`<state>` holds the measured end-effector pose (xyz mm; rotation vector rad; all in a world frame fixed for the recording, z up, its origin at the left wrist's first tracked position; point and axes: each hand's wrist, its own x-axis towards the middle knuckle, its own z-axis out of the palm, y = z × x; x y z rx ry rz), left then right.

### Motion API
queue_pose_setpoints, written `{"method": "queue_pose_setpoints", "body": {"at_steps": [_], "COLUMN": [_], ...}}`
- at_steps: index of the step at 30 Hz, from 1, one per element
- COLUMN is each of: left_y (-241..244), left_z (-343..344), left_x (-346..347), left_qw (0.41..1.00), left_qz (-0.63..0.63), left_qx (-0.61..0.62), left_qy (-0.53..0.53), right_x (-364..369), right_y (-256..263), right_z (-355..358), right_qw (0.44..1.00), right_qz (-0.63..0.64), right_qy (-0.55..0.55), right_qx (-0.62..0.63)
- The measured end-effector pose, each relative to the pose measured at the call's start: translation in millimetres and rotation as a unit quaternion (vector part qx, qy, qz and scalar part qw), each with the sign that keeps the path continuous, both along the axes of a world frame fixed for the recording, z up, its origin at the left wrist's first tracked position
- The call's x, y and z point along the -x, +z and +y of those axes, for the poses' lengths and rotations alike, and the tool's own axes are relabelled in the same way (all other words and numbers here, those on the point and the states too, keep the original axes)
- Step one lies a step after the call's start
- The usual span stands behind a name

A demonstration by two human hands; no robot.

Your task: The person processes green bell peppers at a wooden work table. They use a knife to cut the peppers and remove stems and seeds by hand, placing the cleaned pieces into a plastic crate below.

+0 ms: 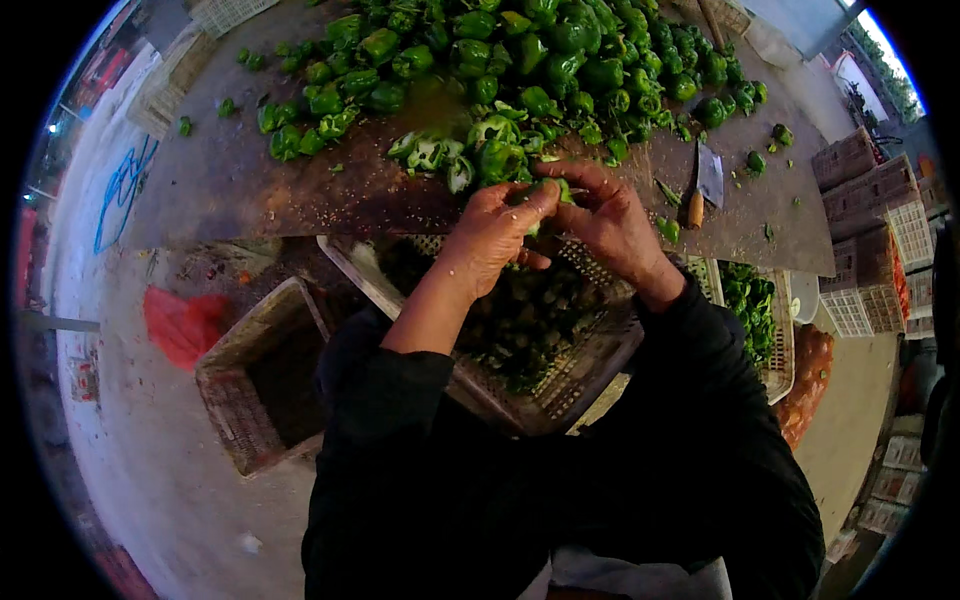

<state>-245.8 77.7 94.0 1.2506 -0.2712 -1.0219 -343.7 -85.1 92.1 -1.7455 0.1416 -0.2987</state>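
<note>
Above the table's near edge, my left hand (491, 232) and my right hand (604, 214) meet around a piece of green bell pepper (534, 225), mostly hidden by the fingers. Just beyond them lie cut pepper pieces (427, 152), some showing pale insides. Behind these rises a large heap of whole green bell peppers (525, 52). Below my hands stands a plastic crate (559, 409) with perforated walls, holding dark green scraps (517, 330). A cleaver (709, 176) with a wooden handle rests on the table to the right of my right hand.
Scattered seeds dot the brown tabletop (225, 187). An open crate (262, 375) stands at the lower left beside a red bag (184, 326). On the right are a crate of green pieces (750, 315), a filled orange-red mesh sack (806, 379) and stacked crates (862, 202).
</note>
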Motion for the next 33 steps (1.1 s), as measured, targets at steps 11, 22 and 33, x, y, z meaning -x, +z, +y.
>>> {"method": "queue_pose_setpoints", "body": {"at_steps": [11,22,33], "left_y": [-5.8,-5.8,-30.2], "left_z": [-22.2,-15.6,-14.3], "left_x": [22.6,39.8,11.4], "left_qw": [0.963,0.991,0.983], "left_qz": [-0.25,-0.106,0.021], "left_qx": [0.068,0.062,0.036], "left_qy": [0.078,0.051,0.178], "right_x": [10.1,14.1,16.5], "right_y": [-23.2,-30.0,-6.2], "right_z": [-0.7,25.2,0.3], "right_qw": [0.896,0.852,0.963], "right_qz": [0.206,0.163,0.048], "right_qy": [0.065,0.08,0.006], "right_qx": [-0.388,-0.491,0.265]}}
